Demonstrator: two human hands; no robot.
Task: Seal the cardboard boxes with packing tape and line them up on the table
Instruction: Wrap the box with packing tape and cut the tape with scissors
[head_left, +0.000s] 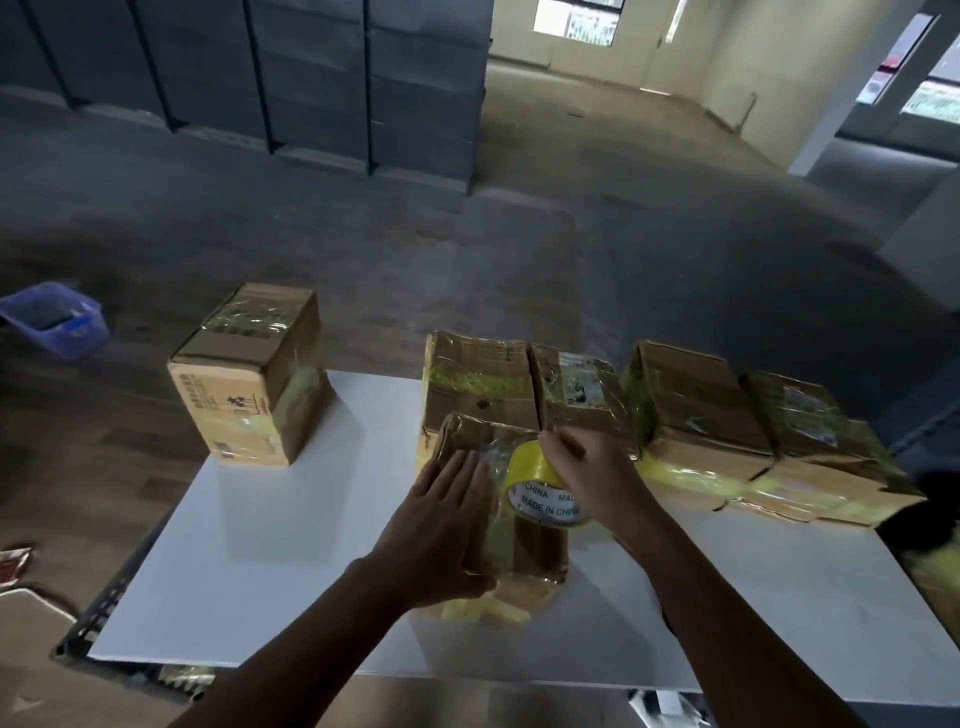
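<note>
Head view, box (540, 556) under left hand (441, 525), tape roll (537, 491) in right fingers (563, 447)

Head view: worn on the person's head; faces forward and down across the white table (260, 545)
Nearness: close; left hand (441, 525) and right hand (597, 478) mid-frame, at arm's reach
Width: wide-angle; edges seemingly bowed

both bare forearms extended forward from lower frame; left hand (441, 525) lay flat, palm down, fingers straight and together; right hand (592, 478) gripped tape roll (540, 493) from above.
</note>
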